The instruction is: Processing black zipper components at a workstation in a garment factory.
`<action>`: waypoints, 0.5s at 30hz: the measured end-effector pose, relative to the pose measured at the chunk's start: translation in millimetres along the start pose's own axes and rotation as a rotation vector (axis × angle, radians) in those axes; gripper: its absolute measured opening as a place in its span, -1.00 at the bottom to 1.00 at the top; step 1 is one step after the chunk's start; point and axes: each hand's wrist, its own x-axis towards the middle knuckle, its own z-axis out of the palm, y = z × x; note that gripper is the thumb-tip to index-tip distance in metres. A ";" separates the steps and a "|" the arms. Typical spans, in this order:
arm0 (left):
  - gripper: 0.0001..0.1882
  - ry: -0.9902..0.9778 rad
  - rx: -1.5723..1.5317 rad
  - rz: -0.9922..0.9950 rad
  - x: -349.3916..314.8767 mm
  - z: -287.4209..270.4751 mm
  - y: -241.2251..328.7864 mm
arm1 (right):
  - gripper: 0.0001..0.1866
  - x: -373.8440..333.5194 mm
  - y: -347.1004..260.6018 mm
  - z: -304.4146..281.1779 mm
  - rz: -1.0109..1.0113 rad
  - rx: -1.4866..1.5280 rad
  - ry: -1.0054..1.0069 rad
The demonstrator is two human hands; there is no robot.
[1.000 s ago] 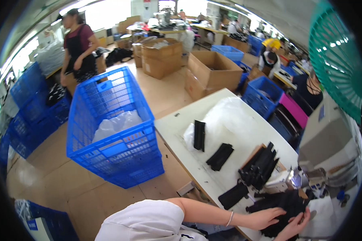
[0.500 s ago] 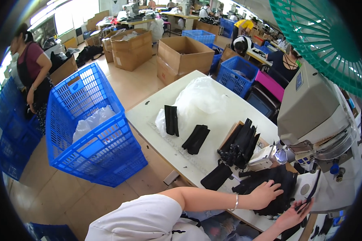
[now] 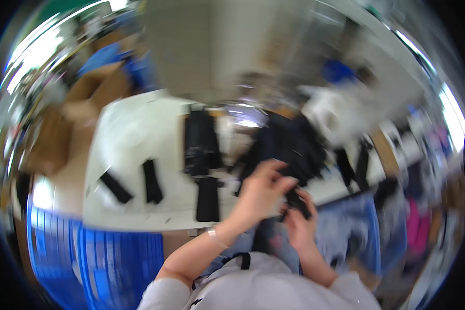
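Observation:
My right hand (image 3: 300, 223) is closed around a small black fabric strip (image 3: 297, 202), close to the table's front edge. Just left of it, my left hand (image 3: 263, 190) has bent fingers by the strip's upper end; blur hides whether they grip it. Beyond both hands a large heap of black fabric pieces (image 3: 289, 144) lies under the blurred sewing machine (image 3: 248, 111). To the left, more black pieces are stacked in a holder (image 3: 200, 139), with a flat black piece (image 3: 207, 199) in front of it.
Two small black bundles, one nearer (image 3: 151, 181) and one farther left (image 3: 116, 187), lie on the white table (image 3: 175, 214). A blue crate (image 3: 120, 258) stands below its left edge. Cardboard boxes (image 3: 49, 139) are at far left. Another blue container (image 3: 374, 227) is at right.
The view has swung right and down, blurring the picture. My left hand has lifted off the black heap and come beside my right hand. My right hand still holds black material.

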 end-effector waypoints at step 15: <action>-0.81 0.000 0.012 -0.097 -52.2 -4.7 -19.1 | -0.84 -21.2 -14.0 -6.6 -0.261 -0.645 -0.219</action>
